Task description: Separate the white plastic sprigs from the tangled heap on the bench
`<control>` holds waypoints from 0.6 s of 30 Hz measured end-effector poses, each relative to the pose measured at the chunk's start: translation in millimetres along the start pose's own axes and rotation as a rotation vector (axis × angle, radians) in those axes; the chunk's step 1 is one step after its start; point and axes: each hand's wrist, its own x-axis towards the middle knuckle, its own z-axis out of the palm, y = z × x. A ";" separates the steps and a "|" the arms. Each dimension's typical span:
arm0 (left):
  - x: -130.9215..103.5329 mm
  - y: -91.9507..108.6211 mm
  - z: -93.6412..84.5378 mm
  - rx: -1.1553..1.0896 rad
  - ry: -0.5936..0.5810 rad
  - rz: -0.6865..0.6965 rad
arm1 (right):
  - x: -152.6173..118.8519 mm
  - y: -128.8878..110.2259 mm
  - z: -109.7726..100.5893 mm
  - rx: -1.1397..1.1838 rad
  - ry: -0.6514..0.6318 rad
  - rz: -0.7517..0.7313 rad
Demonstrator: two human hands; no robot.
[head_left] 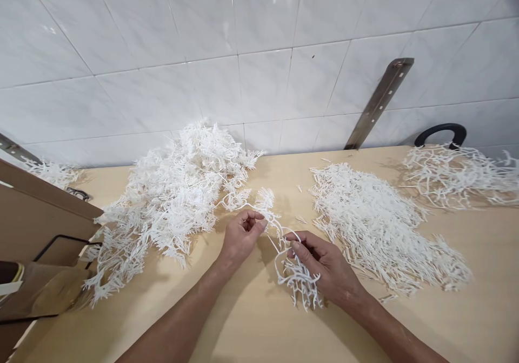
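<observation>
My left hand (240, 239) is closed in a pinch, thumb against forefinger, at a thin white branched plastic strand (277, 223). Closed around a bunch of bare, curving white plastic branches (302, 286) is my right hand (330, 268); the bunch hangs below its fingers, over the table. Strands run between the two hands, and some reach back toward a big heap of tufted white plastic sprigs (174, 190) at the left. To the right of my right hand lies a flatter pile of short, thin white pieces (373, 222).
Bare white branches (462, 176) lie at the far right, beside a black curved handle (441, 130). A cardboard box (44, 217) stands at the left edge of the wooden table (251, 325). Behind, a metal strip (379, 103) leans on the tiled wall (263, 87).
</observation>
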 end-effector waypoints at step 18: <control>-15.0 14.5 12.1 -0.275 -0.151 -0.256 | -10.4 -6.8 21.9 -0.551 -0.270 -0.500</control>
